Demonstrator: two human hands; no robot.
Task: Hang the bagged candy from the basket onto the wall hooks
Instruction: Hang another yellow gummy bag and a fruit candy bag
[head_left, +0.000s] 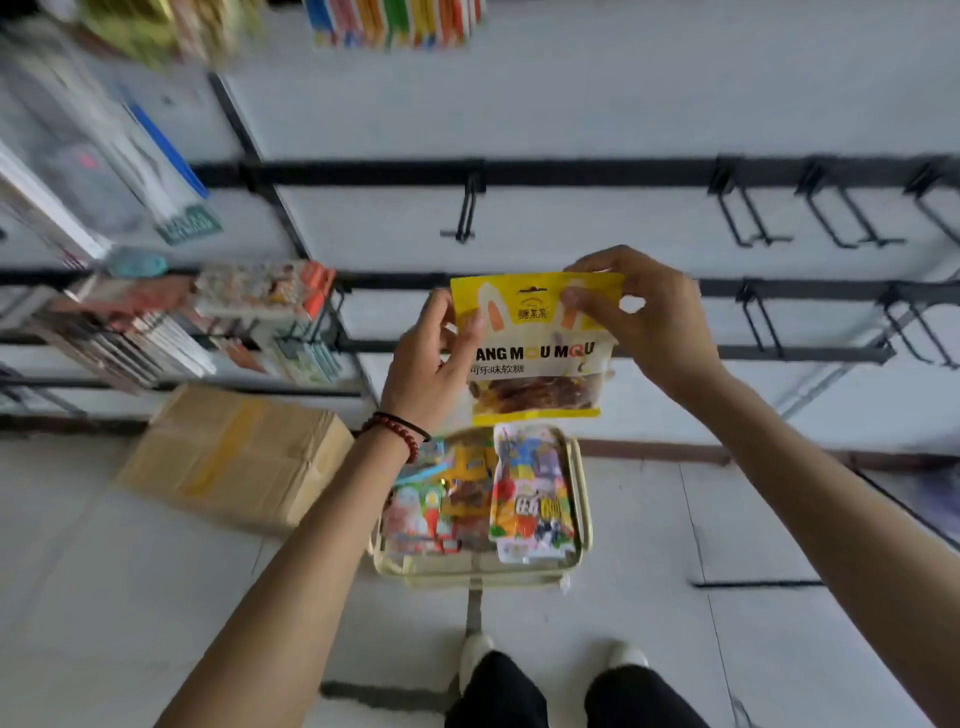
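Note:
A yellow candy bag (535, 358) with a clear window of brown sweets is held upright in front of the wall. My left hand (434, 358) grips its left edge, thumb on the front. My right hand (644, 317) pinches its top right corner. A black wall hook (465, 213) juts out from the upper rail just above and left of the bag's top. On the floor below stands the pale basket (582, 499), holding several colourful candy bags (530, 493).
More bare black hooks (748, 213) line the rails to the right. Hanging goods (265, 291) fill the wall section on the left. A cardboard box (239, 457) lies on the floor left of the basket. My shoes (475, 654) stand behind it.

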